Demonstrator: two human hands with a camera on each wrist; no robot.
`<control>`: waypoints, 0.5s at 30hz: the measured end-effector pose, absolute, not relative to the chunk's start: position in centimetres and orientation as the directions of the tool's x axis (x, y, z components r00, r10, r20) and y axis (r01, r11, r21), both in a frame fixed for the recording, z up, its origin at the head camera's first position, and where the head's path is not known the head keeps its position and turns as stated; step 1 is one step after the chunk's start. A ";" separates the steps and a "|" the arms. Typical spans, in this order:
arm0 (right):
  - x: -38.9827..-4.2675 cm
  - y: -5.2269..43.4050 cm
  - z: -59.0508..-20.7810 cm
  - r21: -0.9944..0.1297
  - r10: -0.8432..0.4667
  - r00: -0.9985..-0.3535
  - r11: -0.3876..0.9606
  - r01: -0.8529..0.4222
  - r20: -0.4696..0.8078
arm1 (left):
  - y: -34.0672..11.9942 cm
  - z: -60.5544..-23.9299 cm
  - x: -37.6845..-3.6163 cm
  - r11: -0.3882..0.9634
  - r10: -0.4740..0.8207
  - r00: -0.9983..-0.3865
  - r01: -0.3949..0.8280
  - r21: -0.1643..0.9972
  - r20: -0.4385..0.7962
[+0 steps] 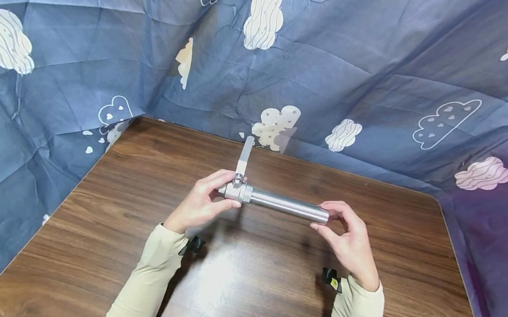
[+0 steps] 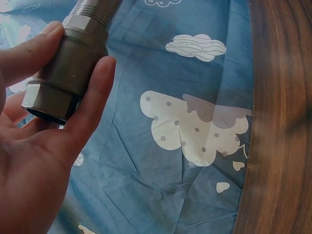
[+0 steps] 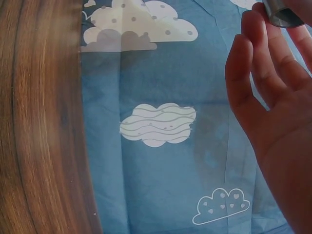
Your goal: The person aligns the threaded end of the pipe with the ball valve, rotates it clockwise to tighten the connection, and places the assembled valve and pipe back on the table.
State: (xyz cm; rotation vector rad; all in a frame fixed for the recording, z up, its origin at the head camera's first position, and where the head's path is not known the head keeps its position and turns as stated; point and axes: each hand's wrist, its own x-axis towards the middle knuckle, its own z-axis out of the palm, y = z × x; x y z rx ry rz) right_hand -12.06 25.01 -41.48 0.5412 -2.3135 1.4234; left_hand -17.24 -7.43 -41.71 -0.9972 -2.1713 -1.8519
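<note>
A steel ball valve [image 1: 235, 191] with a long steel pipe [image 1: 289, 205] screwed into it is held level above the wooden table [image 1: 235, 276]. Its flat lever handle [image 1: 245, 155] points away from me. My left hand [image 1: 201, 201] grips the valve body [image 2: 68, 73] between thumb and fingers. My right hand [image 1: 349, 238] pinches the pipe's far end [image 3: 282, 14] with its fingertips.
A blue cloth with white clouds [image 1: 287, 71] hangs behind the table and drapes down both sides. The table's back edge [image 1: 281, 153] lies just beyond the valve. Small black clips [image 1: 331, 279] show at both cuffs.
</note>
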 end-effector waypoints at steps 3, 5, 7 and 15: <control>-12.0 25.0 -41.4 -0.754 -0.127 -0.859 0.429 -0.498 0.495 | -7.4 -41.7 -17.3 0.038 0.400 -0.775 0.547 0.837 0.489; -12.0 25.0 -41.4 -0.753 -0.128 -0.861 0.435 -0.495 0.492 | -7.4 -41.7 -17.3 0.043 0.401 -0.776 0.547 0.836 0.487; -12.0 25.0 -41.4 -0.753 -0.127 -0.864 0.440 -0.489 0.487 | -7.4 -41.7 -17.3 0.045 0.402 -0.775 0.548 0.835 0.487; -11.8 25.1 -41.5 -0.751 -0.120 -0.870 0.457 -0.477 0.479 | -7.4 -41.8 -17.4 0.036 0.408 -0.761 0.566 0.824 0.505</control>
